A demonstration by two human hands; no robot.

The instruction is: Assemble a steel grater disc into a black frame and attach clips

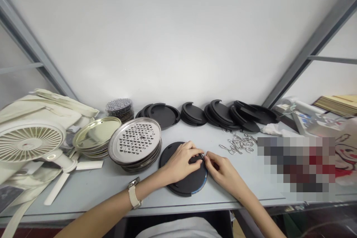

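Left hand (182, 160) rests on a black disc (185, 182) lying flat on the tabletop (240, 182); right hand (221, 169), just beside it, pinches a small metal clip (202, 155) at the disc's rim. The disc appears stiff and light, best held by its edge. More clips (238, 145) lie beyond the right hand.

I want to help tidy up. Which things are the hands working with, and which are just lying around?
In use:
- black disc, under the left hand
- small clip, pinched between left hand and right hand
- clip pile
- more black discs

Lying about:
- fan
- holed trays
- gold plates
- cloth bag
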